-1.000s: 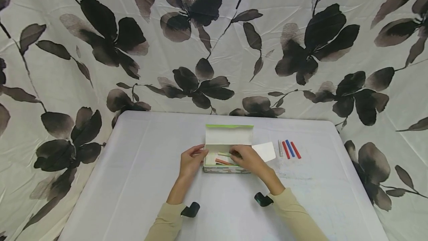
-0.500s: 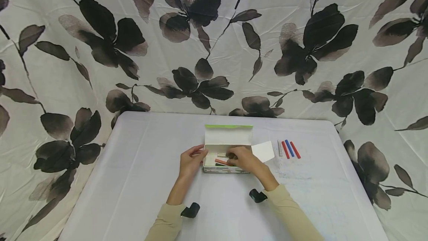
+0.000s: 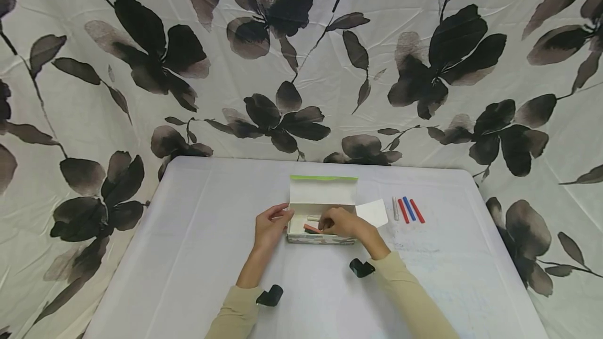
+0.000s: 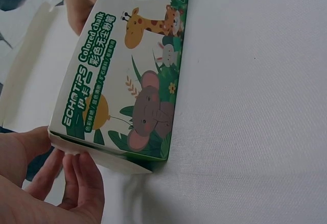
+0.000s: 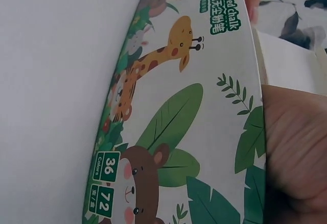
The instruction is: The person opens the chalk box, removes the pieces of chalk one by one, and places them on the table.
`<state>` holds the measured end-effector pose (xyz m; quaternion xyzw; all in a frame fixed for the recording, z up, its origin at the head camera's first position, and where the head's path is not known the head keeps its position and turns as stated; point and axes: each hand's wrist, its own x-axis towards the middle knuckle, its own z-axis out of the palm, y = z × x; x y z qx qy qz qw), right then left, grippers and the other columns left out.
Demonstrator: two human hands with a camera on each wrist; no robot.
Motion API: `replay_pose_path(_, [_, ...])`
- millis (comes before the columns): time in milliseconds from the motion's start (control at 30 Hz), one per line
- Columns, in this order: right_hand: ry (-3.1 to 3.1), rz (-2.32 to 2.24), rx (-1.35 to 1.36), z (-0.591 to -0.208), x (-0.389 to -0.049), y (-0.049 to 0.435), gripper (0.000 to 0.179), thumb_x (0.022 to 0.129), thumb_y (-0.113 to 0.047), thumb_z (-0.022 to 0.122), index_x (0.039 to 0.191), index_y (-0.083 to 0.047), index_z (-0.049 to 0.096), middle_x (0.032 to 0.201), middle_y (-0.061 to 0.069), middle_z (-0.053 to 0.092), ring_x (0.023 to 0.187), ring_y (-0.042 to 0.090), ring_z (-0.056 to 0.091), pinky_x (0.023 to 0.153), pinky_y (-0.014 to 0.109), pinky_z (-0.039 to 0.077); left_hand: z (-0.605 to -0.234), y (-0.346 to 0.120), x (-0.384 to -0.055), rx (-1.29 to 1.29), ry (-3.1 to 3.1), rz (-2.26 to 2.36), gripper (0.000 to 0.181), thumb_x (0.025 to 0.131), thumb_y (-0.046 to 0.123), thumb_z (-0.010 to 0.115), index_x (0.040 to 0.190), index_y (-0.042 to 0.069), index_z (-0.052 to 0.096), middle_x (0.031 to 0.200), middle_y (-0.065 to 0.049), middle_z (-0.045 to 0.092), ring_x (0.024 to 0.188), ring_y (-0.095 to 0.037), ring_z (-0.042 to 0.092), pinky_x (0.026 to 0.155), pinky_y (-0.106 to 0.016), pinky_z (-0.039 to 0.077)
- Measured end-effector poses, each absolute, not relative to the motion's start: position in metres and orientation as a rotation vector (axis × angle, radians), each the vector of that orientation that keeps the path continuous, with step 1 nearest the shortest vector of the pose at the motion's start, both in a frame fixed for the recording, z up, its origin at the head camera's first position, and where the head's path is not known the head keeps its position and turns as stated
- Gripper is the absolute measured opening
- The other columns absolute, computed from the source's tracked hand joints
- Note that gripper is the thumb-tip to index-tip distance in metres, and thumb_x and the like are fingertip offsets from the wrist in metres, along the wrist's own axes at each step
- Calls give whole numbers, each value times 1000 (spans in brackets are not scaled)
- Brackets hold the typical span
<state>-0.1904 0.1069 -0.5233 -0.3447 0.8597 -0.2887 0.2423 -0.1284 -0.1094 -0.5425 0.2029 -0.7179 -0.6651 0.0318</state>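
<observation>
A white cardboard chalk box (image 3: 320, 240) with printed animals stands with its lid raised. The left hand (image 3: 272, 224) pinches its left end; the left wrist view shows thumb and fingers at the end flap of the chalk box (image 4: 120, 71). Bent fingers of the right hand (image 3: 346, 222) reach down into the box. A pale chalk stick (image 3: 313, 218) and a reddish chalk stick (image 3: 310, 227) lie inside, beside those fingers. The right fingertips are hidden, so I cannot tell whether they hold a stick. The right wrist view has the box front (image 5: 168, 106) with the wrist behind it.
To the right of the box lie several chalk sticks in a row: a grey one (image 3: 395, 209), red ones (image 3: 417, 211) and blue ones (image 3: 409, 208). The raised lid (image 3: 323, 190) and a side flap (image 3: 373, 213) stick out. Floral cloth (image 3: 282, 67) hangs behind the white table (image 3: 212, 203).
The right hand has shifted slightly left inside the box, and its wrist has drawn inward. The pale green stick near its fingers shows less colour now. The left hand stays at the box's end.
</observation>
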Motion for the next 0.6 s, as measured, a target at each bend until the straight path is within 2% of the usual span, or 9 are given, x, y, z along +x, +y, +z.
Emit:
replay_pose_path(167, [2324,-796,-962,-524,-192,108,4,94,0,72,97,0,74,90,5,71,80,8,63,73,20,53,-542,-109,-128,619,-2205,-2051,31,92,11,78,120,0,73,101,-13,69,87,-26,67,63,-18,54])
replay_pose_path(400, [2330,-802,-1024,-521,-193,112,9,96,-3,71,102,2,75,91,6,72,79,10,62,73,20,52,-544,-109,-129,622,-2213,-2048,31,92,13,78,120,0,73,101,-12,68,89,-28,67,63,-18,54])
replay_pose_path(600, [2341,-839,-1104,-517,-193,122,13,98,-7,70,105,1,76,92,4,71,78,6,56,72,22,51,-544,-110,-129,608,-2216,-2064,34,92,15,79,121,0,73,101,-11,68,81,-15,64,64,-19,53])
